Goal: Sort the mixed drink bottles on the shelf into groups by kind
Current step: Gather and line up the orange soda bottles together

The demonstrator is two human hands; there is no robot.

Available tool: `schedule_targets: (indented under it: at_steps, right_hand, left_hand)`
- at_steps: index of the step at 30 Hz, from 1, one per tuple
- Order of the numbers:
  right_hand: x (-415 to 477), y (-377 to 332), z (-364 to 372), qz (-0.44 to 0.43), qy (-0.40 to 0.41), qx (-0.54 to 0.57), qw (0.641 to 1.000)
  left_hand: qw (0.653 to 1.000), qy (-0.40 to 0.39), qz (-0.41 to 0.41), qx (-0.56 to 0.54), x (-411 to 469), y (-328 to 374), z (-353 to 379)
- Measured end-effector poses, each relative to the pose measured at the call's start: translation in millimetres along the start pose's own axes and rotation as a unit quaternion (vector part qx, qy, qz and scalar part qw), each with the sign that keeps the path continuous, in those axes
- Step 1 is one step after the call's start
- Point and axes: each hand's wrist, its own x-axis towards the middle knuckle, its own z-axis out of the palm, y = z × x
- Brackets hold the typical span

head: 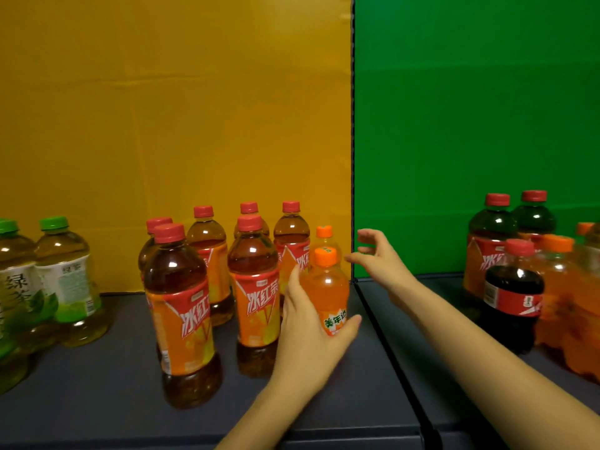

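the small orange soda bottle (328,287) stands upright on the dark shelf (97,401), at the right end of the left bay, just beside the black divider (353,157). the left hand (305,329) grips it around the lower body, fingers up its left side and thumb curled under the label on the right. a second orange soda bottle (324,237) stands directly behind it. just to the left is a cluster of red-capped iced tea bottles (256,287), all upright against the yellow back panel (178,108). the right hand (381,259) hangs in the air just right of the held bottle's cap, fingers spread and loosely bent, holding nothing. further left, well apart from the cluster, stand green tea bottles (69,280) with green caps. in the right bay, before the green back panel (470,108), a cola bottle (513,293) stands in front of two more iced tea bottles (487,241), with more orange soda bottles (558,287) beside it at the frame's edge.
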Motion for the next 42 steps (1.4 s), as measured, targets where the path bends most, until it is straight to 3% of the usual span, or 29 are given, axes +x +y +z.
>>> schedule_targets:
  at_steps: [4, 10, 17, 20, 28, 33, 42]
  right_hand:
    - [19.6, 7.9, 15.1, 0.07, -0.108, 0.004, 0.992]
    - [30.3, 17.8, 32.7, 0.088, -0.166, 0.002, 0.982]
    - [19.5, 23.5, 37.1, 0.029, -0.102, -0.002, 0.994]
    - [14.0, 28.1, 30.7, 0.042, -0.053, -0.008, 0.998]
    - [-25.4, -6.2, -31.2, -0.034, 0.029, 0.067, 0.997]
    - [-83.4, -42.7, -74.1, -0.098, 0.045, 0.087, 0.99]
    - [-184.2, -54.7, -140.4, -0.088, 0.053, 0.067, 0.993]
  left_hand:
    - [0.992, 0.004, -0.095, -0.081, 13.9, -10.8, 15.6]
    - [0.974, -0.029, -0.159, -0.157, 20.9, -22.7, 21.4]
    - [0.971, -0.003, -0.147, -0.189, 18.1, -18.7, 25.5]
    - [0.973, 0.024, -0.135, -0.186, 17.3, -16.8, 27.8]
    - [0.974, 0.08, -0.058, -0.205, 16.8, 21.5, 11.6]
    - [0.972, 0.059, -0.005, -0.228, 8.5, 57.2, -6.3]
    - [0.95, 0.012, 0.023, -0.313, -28.1, 103.4, -6.1]
